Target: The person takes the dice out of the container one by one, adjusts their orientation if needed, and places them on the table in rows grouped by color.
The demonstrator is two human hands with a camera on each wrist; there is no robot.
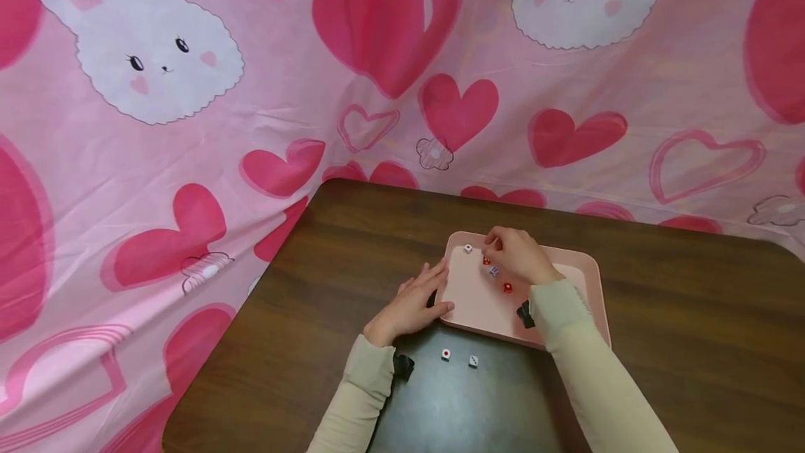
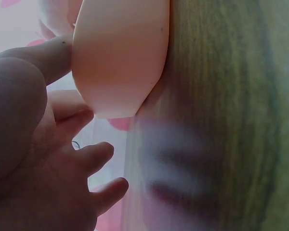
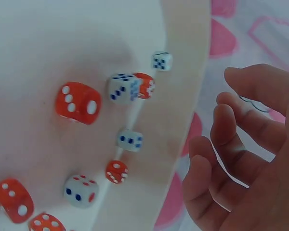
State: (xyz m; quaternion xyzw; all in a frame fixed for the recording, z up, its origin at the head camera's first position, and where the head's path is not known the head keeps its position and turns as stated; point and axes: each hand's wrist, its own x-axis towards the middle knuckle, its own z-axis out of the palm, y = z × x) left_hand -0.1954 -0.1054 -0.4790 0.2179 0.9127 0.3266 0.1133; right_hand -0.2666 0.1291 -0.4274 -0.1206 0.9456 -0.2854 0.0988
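Observation:
My left hand (image 1: pixel 411 305) rests at the left edge of a pink tray (image 1: pixel 468 299). In the left wrist view its thumb and index finger touch the tray's outer wall (image 2: pixel 120 57), while its other fingers are spread. My right hand (image 1: pixel 518 257) hovers over the tray's far side. Its fingers are loosely bent with nothing between them in the right wrist view. Red and white dice lie in the tray, among them a red die (image 3: pixel 78 103), a white die (image 3: pixel 82 190) with blue and red dots, and a white die (image 3: pixel 162 61) near the far wall.
Two white dice lie on the dark wooden table (image 1: pixel 352 243) in front of the tray: a red-dotted die (image 1: pixel 446 354) and a dark-dotted die (image 1: pixel 474 361). Behind the table hangs a pink cloth (image 1: pixel 283 75) with hearts and rabbits.

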